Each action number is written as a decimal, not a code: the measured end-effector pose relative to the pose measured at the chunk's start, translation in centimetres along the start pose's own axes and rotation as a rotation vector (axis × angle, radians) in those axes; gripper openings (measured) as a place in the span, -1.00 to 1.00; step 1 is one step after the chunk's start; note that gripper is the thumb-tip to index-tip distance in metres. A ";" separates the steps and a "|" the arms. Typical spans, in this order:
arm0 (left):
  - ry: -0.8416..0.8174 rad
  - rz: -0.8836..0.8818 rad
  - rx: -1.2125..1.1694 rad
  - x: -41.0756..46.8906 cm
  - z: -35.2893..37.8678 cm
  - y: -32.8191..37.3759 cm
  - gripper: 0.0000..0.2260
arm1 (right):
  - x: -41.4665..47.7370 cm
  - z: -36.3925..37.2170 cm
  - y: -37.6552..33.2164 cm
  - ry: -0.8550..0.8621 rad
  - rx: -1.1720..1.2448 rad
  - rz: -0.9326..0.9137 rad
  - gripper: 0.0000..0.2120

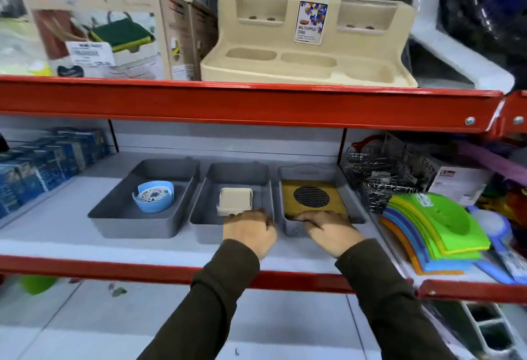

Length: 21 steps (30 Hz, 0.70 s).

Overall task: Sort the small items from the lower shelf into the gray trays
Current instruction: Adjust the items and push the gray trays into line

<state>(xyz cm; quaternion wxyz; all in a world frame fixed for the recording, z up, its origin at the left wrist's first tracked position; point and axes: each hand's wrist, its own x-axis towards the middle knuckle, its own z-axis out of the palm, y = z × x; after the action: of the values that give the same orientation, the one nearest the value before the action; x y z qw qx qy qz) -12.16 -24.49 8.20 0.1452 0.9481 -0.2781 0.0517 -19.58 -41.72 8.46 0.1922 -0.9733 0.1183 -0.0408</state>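
Observation:
Three gray trays stand side by side on the white lower shelf. The left tray (114,217) holds a round blue item (154,197). A square cream item (235,200) lies in the middle tray (205,234). The right tray (353,205) holds a yellow board (291,202) with a black mesh circle. My left hand (249,232) is curled over the front right corner of the middle tray. My right hand (330,234) is hooked over the right tray's front rim, its fingertips at the board's near edge.
Blue boxes (42,168) line the shelf's left side. Wire baskets (379,177) and a stack of coloured mats (436,228) crowd the right. A red beam (228,105) runs overhead, carrying a beige stand (308,45) and cartons. The shelf's red front edge (114,268) lies under my wrists.

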 end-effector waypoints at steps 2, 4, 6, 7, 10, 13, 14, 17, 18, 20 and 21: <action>-0.009 0.033 -0.019 -1.9 0.2 -0.3 -0.74 | -1.2 0.8 -0.9 0.054 -0.033 -0.007 -0.61; 0.010 0.077 -0.033 -3.5 -0.1 -0.8 -0.75 | -2.6 1.6 -2.0 0.106 -0.065 -0.006 -0.61; 0.021 0.118 -0.028 -5.1 -0.4 -1.1 -0.69 | -4.2 2.3 -2.8 0.142 -0.099 0.012 -0.60; 0.021 0.133 -0.018 -5.7 -0.5 -1.0 -0.66 | -4.8 2.6 -3.0 0.154 -0.118 0.021 -0.61; 0.010 0.166 0.006 -8.0 -1.0 -1.1 -0.62 | -7.1 3.3 -4.1 0.185 -0.144 0.042 -0.64; -0.008 0.186 0.018 -9.5 -1.1 -0.9 -0.59 | -8.8 3.5 -4.9 0.199 -0.144 0.068 -0.64; -0.012 0.189 0.023 -9.7 -1.1 -0.8 -0.58 | -9.2 3.6 -5.0 0.199 -0.147 0.076 -0.65; -0.023 0.209 0.040 -10.0 -1.1 -0.9 -0.56 | -10.1 3.7 -5.5 0.186 -0.141 0.095 -0.64; -0.022 0.213 0.043 -10.0 -1.2 -1.1 -0.55 | -10.2 3.6 -5.8 0.192 -0.142 0.096 -0.63; 0.009 0.197 0.057 -9.4 -1.8 -2.4 -0.50 | -10.1 3.5 -6.7 0.227 -0.143 0.075 -0.59; 0.032 0.169 0.072 -9.0 -2.2 -3.3 -0.46 | -10.0 3.4 -7.0 0.245 -0.132 0.058 -0.56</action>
<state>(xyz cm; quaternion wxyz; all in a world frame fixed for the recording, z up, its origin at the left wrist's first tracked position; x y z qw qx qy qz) -17.94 -16.61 7.87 0.1105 0.9248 -0.3529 0.0889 -27.34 -31.71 7.67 0.1129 -0.9678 0.1712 -0.1457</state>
